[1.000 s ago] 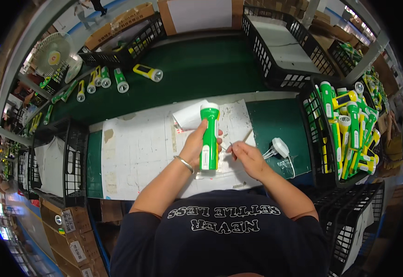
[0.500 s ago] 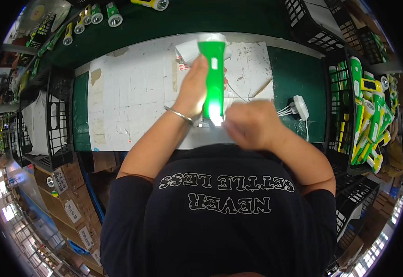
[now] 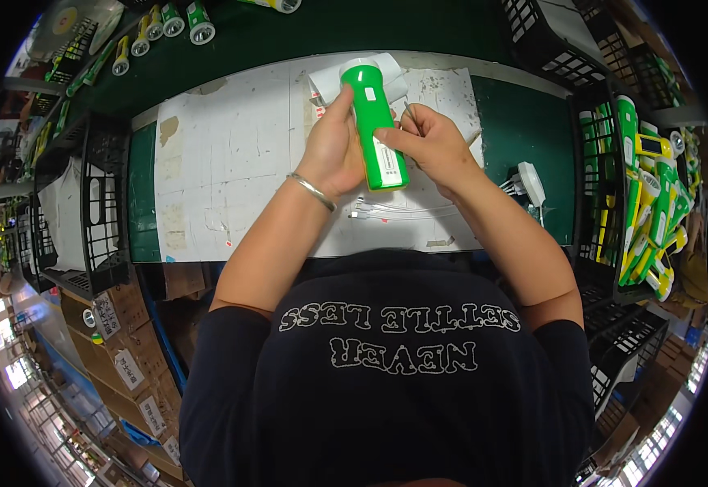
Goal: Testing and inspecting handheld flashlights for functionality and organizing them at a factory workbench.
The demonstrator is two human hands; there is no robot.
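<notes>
A green plastic flashlight [image 3: 376, 126] with a white head is held over the white work mat [image 3: 232, 154]. My left hand [image 3: 333, 146], with a metal bangle on the wrist, grips its body from the left. My right hand [image 3: 431, 146] touches the flashlight's right side and pinches a thin stick-like tool [image 3: 409, 114]; what the tool is cannot be told. A white cable [image 3: 394, 213] lies on the mat just below the hands.
A black crate [image 3: 638, 203] at the right holds several green and yellow flashlights. More flashlights [image 3: 167, 28] lie on the green table at the top left. A white charger [image 3: 531, 183] sits right of the mat. Black crates stand at the left [image 3: 98, 211] and top right [image 3: 557, 40].
The flashlight has turned and moved up the mat with its head away from me. My right hand has come from the flashlight's near end to its right side, holding the thin tool.
</notes>
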